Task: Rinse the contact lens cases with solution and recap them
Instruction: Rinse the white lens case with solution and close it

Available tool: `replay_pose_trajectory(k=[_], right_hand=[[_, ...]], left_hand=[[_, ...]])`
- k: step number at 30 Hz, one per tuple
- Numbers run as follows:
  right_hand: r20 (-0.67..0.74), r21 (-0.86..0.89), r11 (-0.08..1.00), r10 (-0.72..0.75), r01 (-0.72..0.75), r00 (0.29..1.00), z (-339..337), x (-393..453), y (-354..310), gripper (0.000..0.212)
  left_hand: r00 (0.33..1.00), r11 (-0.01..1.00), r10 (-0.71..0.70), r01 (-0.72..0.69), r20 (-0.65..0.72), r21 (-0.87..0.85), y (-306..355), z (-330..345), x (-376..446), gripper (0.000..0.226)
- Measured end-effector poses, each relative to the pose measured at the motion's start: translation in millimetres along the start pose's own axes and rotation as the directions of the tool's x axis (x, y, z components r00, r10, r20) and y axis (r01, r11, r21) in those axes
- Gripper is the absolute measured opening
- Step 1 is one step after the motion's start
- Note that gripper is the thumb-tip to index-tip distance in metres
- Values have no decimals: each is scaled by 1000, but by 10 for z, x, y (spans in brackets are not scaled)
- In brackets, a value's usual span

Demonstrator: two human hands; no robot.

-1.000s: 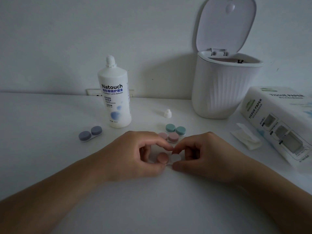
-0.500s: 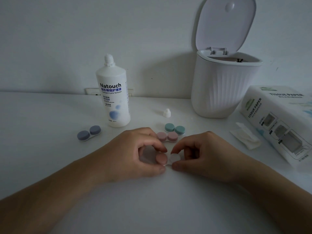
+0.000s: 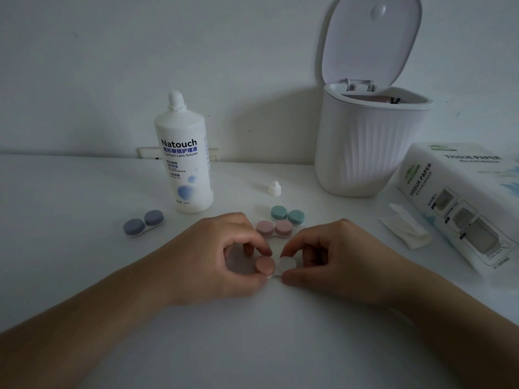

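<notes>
Both hands pinch one small contact lens case low over the white tabletop [image 3: 84,192], front centre. Left hand [image 3: 213,256] has thumb + forefinger curled round the round salmon-pink screw cap [image 3: 264,267] on the case's left well; right hand [image 3: 334,256] pinches the translucent white well [image 3: 287,265] on the right side — that well looks uncapped, w/ the white base rim showing just below it. Whether the case touches the table can't be told.

Just behind the hands sits a pale pink two-cap lens case [image 3: 274,228], both caps on, and touching its far side a teal-green two-cap lens case [image 3: 287,216], also capped. Well apart to the left lies a grey-blue two-cap lens case [image 3: 143,222], capped, angled.

Tall white plastic bottle of contact lens solution [image 3: 184,161] stands upright behind, nozzle bare; its small white bottle cap [image 3: 274,188] stands alone on the table to the right.

Further right — a white ribbed plastic bin [image 3: 365,147] w/ its hinged lid [image 3: 370,37] flipped up, against the plain white wall [image 3: 112,66]. Beside it a white tissue paper pack [image 3: 460,197] lies on its side, and a folded white tissue [image 3: 404,230] rests just in front. Lighting dim, greyish.
</notes>
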State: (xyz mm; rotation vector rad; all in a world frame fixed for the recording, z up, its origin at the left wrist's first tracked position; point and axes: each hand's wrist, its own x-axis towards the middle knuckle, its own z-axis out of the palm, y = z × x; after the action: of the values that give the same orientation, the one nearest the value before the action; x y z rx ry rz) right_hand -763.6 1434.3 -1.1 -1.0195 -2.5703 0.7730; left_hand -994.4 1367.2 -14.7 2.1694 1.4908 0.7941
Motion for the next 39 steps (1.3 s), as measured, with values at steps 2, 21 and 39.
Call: replay_pose_trajectory(k=[2, 21, 39], right_hand=[[4, -5, 1000, -1, 1, 1000, 0, 1, -1, 16], [4, -7, 1000, -6, 6, 1000, -1, -12, 1, 17], [-6, -4, 1000, 13, -13, 1000, -1, -3, -5, 22]], left_hand=[[1000, 1000, -10, 11, -27, 27, -11, -5, -2, 29], [1000, 1000, -12, 12, -3, 22, 29, -8, -8, 37], [1000, 1000, -13, 13, 3, 4, 38, 36, 21, 28]])
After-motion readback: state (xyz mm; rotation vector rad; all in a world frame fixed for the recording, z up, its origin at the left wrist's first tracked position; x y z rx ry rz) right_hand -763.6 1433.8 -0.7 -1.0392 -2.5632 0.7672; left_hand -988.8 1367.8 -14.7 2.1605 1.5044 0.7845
